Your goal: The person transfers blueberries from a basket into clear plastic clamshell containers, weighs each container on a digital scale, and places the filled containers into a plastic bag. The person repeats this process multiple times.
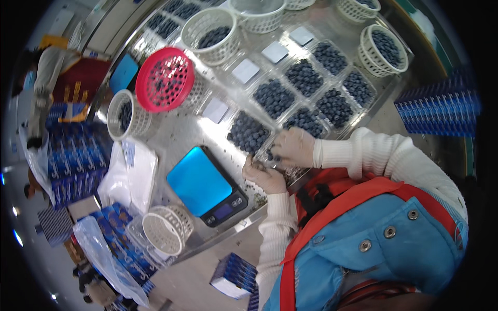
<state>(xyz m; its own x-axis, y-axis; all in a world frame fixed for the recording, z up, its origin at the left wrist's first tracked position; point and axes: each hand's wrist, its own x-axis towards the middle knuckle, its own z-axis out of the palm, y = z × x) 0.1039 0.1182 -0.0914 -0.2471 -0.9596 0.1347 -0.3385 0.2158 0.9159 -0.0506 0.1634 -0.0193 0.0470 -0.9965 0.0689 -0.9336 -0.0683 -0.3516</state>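
My gloved left hand [265, 175] grips the near corner of a clear plastic punnet [261, 155] at the table's front edge. My gloved right hand [294, 147] is over the same punnet, fingertips down at a few loose blueberries [271, 152]; it hides most of the inside, and whether a berry is pinched is unclear. Just beyond, a punnet of blueberries [249, 133] stands full. More filled punnets, among them one with blueberries [305, 121] partly behind my right hand, stand in rows to the right.
A digital scale [200, 180] lies left of my hands. White pads [246, 70] rest on clear lids. Beyond are a pink colander [165, 79] and white baskets [212, 37]. An upright-rimmed white basket [163, 233] lies tilted at the near left. Blue printed cartons [235, 274] stand below the steel table [175, 130].
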